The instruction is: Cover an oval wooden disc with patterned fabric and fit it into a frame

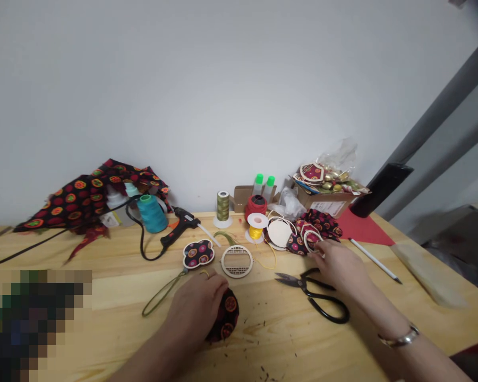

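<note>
Left hand [197,302] covering fabric round [228,321], right hand [338,265] at pale-rimmed piece [311,239]

You are resting your left hand over the dark, printed fabric round, toward the front edge of the surface [119,297]. Your left fingers are lying close together, bending downward and hiding one side of the round; whether they are gripping it or merely pressing on it, I cannot tell. Your right arm is extending in from the right, with a bracelet [402,338] showing at the wrist. Your right fingertips are meeting the pale-rimmed piece, which is lying against bunched printed cloth [326,224] toward the back edge; whether they are closing on it, I cannot tell.

Between your hands, black-handled scissors [305,285] are lying with their blades pointing toward the left edge. A lattice ring [237,270] is lying just beyond your left hand, with a flower-shaped piece [199,253] sitting just left of it. Dark scraps are lying scattered toward the front edge. A glue gun [179,228] is lying beside a teal thread cone [153,215] toward the back edge, where a yellow spool [256,232] is standing in front of a red spool [256,208]. Near the back right corner, a carton [322,204] is carrying more rimmed pieces. A white pen [374,260] is lying toward the right edge.
</note>
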### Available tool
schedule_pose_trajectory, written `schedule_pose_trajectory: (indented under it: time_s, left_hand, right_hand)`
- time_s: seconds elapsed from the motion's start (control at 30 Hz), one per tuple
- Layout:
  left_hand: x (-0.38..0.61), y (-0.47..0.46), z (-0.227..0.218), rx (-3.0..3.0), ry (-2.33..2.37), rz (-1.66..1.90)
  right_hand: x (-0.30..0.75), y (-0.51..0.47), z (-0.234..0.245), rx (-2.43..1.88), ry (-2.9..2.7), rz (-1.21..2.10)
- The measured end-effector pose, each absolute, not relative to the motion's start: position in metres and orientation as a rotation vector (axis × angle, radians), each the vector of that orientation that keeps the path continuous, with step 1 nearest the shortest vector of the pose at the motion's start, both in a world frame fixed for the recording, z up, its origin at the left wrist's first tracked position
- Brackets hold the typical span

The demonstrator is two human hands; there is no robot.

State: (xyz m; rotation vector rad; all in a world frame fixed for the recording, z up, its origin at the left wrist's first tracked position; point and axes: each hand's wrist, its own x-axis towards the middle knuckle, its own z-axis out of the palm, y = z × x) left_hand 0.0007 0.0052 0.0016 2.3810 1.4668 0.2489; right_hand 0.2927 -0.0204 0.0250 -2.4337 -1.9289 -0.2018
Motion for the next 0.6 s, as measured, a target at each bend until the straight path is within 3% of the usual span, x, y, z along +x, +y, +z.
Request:
schedule_pose_trajectory:
  time_s: [0.6]
  left_hand:
    - [0.001, 0.003, 0.001, 2.148, 1.344, 0.364]
  right_hand:
    - [0.305, -0.01, 0.007, -2.488, -1.882, -0.233]
